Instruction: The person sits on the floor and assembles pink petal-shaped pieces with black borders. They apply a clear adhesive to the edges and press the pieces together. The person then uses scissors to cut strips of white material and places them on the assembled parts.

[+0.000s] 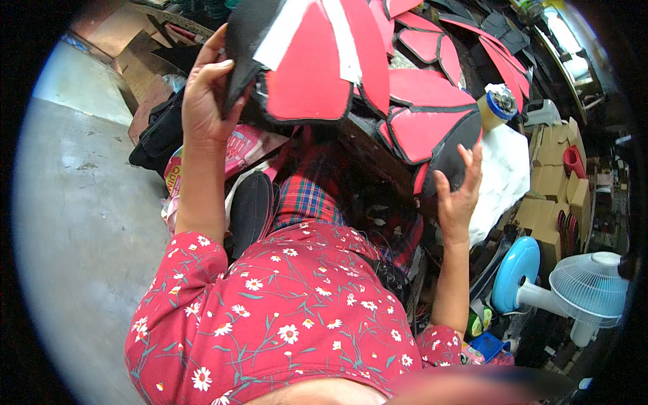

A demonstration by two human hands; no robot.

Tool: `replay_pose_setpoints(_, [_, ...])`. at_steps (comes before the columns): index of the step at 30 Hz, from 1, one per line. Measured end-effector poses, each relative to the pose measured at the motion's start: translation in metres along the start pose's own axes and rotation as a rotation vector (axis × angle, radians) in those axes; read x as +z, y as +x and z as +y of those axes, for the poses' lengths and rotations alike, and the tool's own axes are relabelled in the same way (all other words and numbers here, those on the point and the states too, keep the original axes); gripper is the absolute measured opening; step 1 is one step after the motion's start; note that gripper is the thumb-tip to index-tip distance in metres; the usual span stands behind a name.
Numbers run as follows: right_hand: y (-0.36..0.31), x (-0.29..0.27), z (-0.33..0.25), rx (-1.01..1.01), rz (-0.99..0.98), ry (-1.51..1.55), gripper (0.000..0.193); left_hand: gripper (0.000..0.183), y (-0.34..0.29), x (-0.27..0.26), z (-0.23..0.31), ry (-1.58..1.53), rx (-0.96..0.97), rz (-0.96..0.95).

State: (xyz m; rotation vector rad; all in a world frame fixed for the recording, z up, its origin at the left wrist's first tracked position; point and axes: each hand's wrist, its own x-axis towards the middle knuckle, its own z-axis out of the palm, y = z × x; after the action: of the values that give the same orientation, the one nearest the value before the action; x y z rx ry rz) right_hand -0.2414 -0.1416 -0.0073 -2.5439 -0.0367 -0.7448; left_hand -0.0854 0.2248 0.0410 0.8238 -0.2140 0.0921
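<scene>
at the far side, slightly left, the left hand clamps a pink-and-black panel already bearing two white strips, while the right hand, spread and empty, is near pink pieces without visible strips.

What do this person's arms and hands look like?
Red sleeves patterned with white daisies and green leaves end around the elbows. The forearms are bare, without cables. The left grip and right grip are ordinary human hands, ungloved.

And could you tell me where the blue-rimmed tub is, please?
The blue-rimmed tub is upper right in the head view, beside the red pieces, above the white bundle and beyond the right hand.
</scene>
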Motion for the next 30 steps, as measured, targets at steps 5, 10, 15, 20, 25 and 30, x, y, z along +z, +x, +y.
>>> replay_pose_setpoints(5, [0.011,0.025,-0.016,-0.172,-0.103,-0.242,0.106,0.054,-0.005,-0.003,0.007,-0.027,-0.032,0.001])
replay_pose_setpoints(10, [0.02,0.033,-0.019,-0.177,-0.109,-0.194,0.1,0.054,-0.009,-0.005,0.011,0.019,0.024,0.053])
replay_pose_setpoints(15, [0.023,0.026,-0.018,-0.204,-0.117,-0.061,0.083,0.054,-0.011,-0.014,0.018,-0.003,0.041,0.049])
replay_pose_setpoints(20, [0.024,0.023,-0.018,-0.078,-0.173,-0.023,0.09,0.056,-0.016,-0.031,0.024,0.106,0.052,0.048])
replay_pose_setpoints(25, [0.027,0.026,-0.021,-0.079,-0.249,-0.045,0.096,0.061,-0.025,-0.024,0.001,0.276,0.007,-0.006])
replay_pose_setpoints(30, [0.033,0.017,-0.013,0.087,-0.373,0.231,0.096,0.056,-0.057,-0.002,-0.045,-0.261,-0.332,-0.136])
